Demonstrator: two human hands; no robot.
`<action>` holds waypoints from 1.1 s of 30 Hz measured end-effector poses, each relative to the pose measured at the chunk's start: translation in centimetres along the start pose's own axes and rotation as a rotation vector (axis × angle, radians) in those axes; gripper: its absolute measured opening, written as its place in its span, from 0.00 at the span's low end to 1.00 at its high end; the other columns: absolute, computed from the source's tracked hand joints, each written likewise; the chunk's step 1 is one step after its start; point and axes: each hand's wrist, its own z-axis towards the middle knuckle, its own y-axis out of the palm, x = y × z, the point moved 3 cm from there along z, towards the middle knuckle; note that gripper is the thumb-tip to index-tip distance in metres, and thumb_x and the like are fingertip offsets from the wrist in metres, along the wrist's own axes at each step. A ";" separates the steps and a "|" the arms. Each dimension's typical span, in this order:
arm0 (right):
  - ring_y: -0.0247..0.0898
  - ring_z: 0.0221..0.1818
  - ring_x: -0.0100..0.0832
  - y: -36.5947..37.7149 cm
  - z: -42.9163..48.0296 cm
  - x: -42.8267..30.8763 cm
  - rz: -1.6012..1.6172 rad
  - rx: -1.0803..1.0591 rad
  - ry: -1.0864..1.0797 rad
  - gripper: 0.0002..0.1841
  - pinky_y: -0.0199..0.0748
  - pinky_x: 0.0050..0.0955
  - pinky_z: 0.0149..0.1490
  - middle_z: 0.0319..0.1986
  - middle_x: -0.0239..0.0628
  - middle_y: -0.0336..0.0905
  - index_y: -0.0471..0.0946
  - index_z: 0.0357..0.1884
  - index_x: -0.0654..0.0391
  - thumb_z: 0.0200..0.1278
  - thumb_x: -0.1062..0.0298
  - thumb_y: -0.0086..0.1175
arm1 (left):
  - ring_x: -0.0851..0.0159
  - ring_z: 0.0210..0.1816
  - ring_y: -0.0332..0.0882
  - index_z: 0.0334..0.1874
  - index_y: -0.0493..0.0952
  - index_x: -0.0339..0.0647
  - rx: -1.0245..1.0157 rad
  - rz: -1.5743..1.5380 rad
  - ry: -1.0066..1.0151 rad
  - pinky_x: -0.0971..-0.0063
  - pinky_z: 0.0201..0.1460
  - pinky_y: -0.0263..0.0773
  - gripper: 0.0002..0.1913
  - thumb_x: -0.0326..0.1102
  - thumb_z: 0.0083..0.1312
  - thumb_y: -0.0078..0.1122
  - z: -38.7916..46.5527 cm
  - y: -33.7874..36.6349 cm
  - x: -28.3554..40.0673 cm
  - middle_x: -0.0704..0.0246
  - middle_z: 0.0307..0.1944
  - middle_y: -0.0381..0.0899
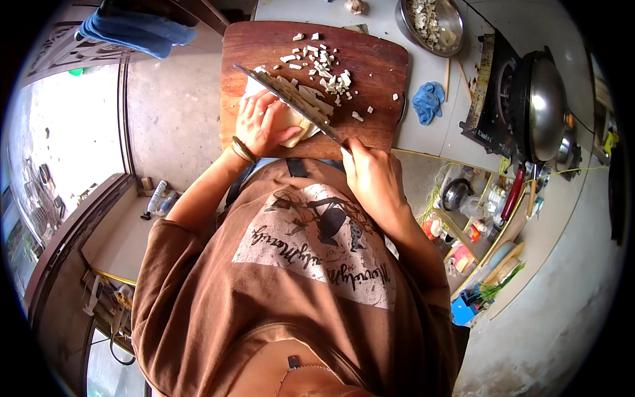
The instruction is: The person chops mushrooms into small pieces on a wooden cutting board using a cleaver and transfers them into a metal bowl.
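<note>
My right hand grips the handle of a kitchen cleaver whose blade slants up to the left over a wooden cutting board. Beneath my left hand lies a pale white block of food, perhaps tofu or a peeled vegetable; its kind is hard to tell. My fingers press it down close to the blade. Thin pale slices lie along the blade's far side. Small white diced pieces are scattered over the board's upper part.
A metal bowl of chopped white pieces stands at the counter's back right, near a garlic bulb. A crumpled blue cloth lies right of the board. Farther right, a lidded wok with a red handle sits on a gas stove.
</note>
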 end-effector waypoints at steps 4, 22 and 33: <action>0.78 0.23 0.52 2.8 0.9 1.1 -0.025 -0.038 0.049 0.08 0.74 0.47 0.29 0.20 0.52 0.78 0.78 0.42 0.60 0.69 0.68 0.53 | 0.53 0.57 0.73 0.52 0.77 0.40 -0.036 -0.005 -0.006 0.54 0.58 0.66 0.31 0.51 0.51 0.75 0.0 0.2 -0.2 0.63 0.53 0.75; 0.78 0.21 0.51 6.7 2.1 3.5 0.010 0.001 0.038 0.11 0.74 0.45 0.26 0.20 0.55 0.78 0.79 0.44 0.65 0.70 0.68 0.52 | 0.55 0.55 0.75 0.51 0.77 0.41 -0.015 0.023 0.022 0.55 0.56 0.69 0.31 0.51 0.48 0.76 0.0 0.6 0.1 0.63 0.53 0.76; 0.80 0.25 0.53 0.4 0.3 -0.7 0.001 -0.114 0.064 0.09 0.76 0.46 0.30 0.21 0.55 0.79 0.78 0.39 0.64 0.70 0.68 0.52 | 0.53 0.53 0.75 0.49 0.76 0.40 0.089 0.009 0.003 0.56 0.56 0.69 0.31 0.52 0.50 0.77 -0.7 0.6 0.1 0.63 0.50 0.76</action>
